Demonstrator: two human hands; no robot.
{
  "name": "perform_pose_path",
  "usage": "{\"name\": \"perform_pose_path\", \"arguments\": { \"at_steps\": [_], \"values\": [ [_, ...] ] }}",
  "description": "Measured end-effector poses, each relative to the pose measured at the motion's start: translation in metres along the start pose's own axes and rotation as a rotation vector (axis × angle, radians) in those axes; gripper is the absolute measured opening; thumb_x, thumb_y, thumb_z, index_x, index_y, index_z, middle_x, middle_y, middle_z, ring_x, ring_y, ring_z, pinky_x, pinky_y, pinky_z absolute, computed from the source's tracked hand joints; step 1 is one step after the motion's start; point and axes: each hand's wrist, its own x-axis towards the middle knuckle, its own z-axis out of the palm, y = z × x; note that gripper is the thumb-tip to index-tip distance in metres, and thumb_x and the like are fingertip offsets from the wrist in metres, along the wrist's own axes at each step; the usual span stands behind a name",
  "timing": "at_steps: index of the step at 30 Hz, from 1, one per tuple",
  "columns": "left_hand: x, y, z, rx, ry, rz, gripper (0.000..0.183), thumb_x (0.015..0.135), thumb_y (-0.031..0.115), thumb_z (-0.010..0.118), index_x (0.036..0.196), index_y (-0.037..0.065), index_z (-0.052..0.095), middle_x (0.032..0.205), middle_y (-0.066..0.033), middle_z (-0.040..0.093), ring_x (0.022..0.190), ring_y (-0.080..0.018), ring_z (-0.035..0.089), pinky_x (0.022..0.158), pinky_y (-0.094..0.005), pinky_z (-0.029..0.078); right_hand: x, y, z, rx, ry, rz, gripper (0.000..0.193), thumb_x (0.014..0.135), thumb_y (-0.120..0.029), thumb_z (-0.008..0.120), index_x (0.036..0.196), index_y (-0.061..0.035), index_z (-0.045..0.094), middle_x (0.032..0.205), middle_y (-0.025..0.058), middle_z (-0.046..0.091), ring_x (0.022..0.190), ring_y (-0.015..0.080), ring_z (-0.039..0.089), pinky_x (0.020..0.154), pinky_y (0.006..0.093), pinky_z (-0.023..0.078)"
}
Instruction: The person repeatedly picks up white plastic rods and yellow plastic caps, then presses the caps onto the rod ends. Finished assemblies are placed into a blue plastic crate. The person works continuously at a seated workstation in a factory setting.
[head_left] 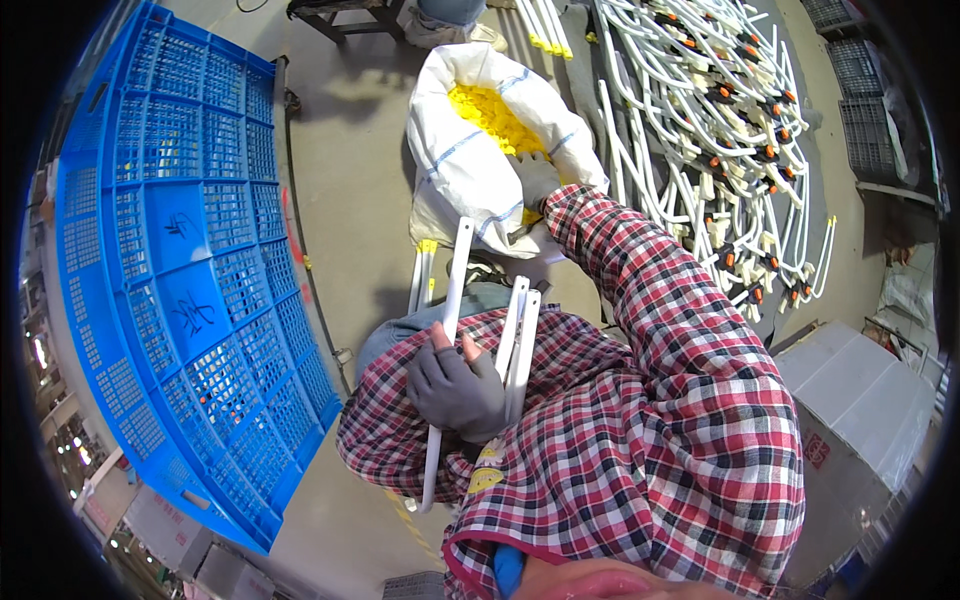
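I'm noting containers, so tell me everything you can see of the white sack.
The white sack looks like woven plastic with thin blue stripes, its sides creased and bulging. It stands on the floor, mouth open, rim apparently rolled outward. Small yellow pieces lie inside. The gloved right hand reaches in at the near right of the mouth. The sack is between the blue crate and the white tubes, ahead of the person.

You get bright light on the white bag (450,155), soft dark shadows on the floor (335,190), a bent-looking blue crate (180,225), and black round edges.
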Motion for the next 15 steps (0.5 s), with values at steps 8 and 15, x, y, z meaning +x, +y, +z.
{"name": "perform_pose_path", "arguments": {
  "at_steps": [8, 15],
  "values": [
    [0.003, -0.010, 0.003, -0.018, -0.028, -0.018, 0.026, 0.093, 0.019, 0.068, 0.112, 0.002, 0.073, 0.091, -0.0118, 0.067, 0.086, -0.0317, 0.066, 0.075, -0.0446, 0.052, 0.026, 0.033, 0.011, 1.144, 0.279, 0.144, 0.038, 0.099, -0.025, 0.063, 0.134, -0.0079, 0.062, 0.105, 0.0131, 0.072, 0.093, 0.0245, 0.069, 0.079, 0.0352, 0.055],
    [0.009, -0.030, 0.023, -0.030, -0.055, 0.017, 0.029, 0.092, 0.020, 0.070, 0.115, 0.002, 0.071, 0.091, -0.0115, 0.065, 0.084, -0.0306, 0.064, 0.073, -0.0446, 0.052, -0.001, 0.039, -0.026, 2.051, -0.151, 0.225, 0.038, 0.107, -0.026, 0.056, 0.140, -0.0087, 0.052, 0.105, 0.0058, 0.065, 0.072, 0.0123, 0.057, 0.058, 0.0202, 0.051]
  ]
}}
